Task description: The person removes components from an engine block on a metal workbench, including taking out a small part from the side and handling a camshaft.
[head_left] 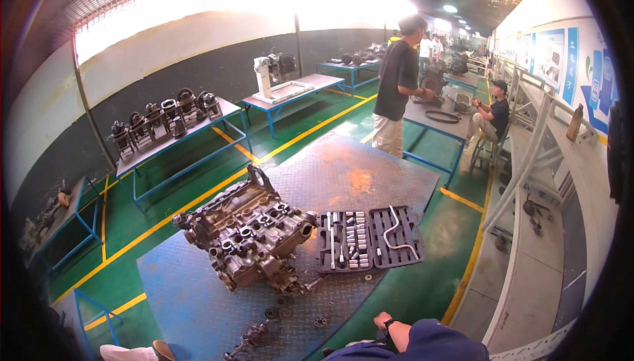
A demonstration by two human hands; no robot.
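Engine block lies on the blue checker-plate platform, low enough to reach from every side, with an open socket set case just beside its right end so tools stay close. Its long axis runs diagonally, from lower left toward the upper right, valve side up. Loose small parts lie near its lower edge. Only one hand, wearing a wristwatch, shows at the bottom edge, apart from the engine; I cannot tell which hand it is or whether it grips anything.
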